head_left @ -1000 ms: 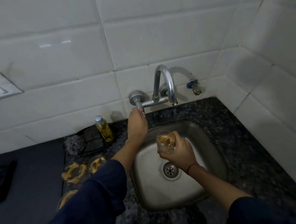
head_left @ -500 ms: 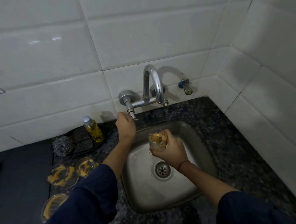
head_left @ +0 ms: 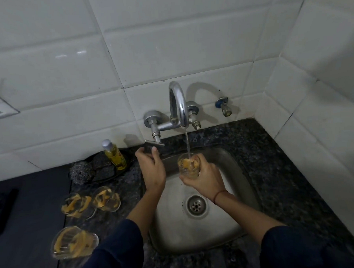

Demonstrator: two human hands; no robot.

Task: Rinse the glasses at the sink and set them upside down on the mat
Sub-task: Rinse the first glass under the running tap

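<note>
Looking past three smeared glasses (head_left: 75, 242) on the table (head_left: 280, 169) by my left sleeve, I see my right hand (head_left: 204, 180) wrapped around a glass (head_left: 188, 166) over the sink (head_left: 177, 226), under the stream; my left hand (head_left: 152, 169) grips the tap handle (head_left: 154, 145).

Home kitchen: steel sink (head_left: 231, 172), tiled wall (head_left: 147, 53).

One clear glass (head_left: 189, 166), streaked inside with yellow-orange residue, is upright over the back of the steel sink (head_left: 228, 229), gripped by the right hand (head_left: 203, 179), with water running into its mouth. Three more glasses (head_left: 106, 199), smeared the same colour, sit just left of the sink.
</note>
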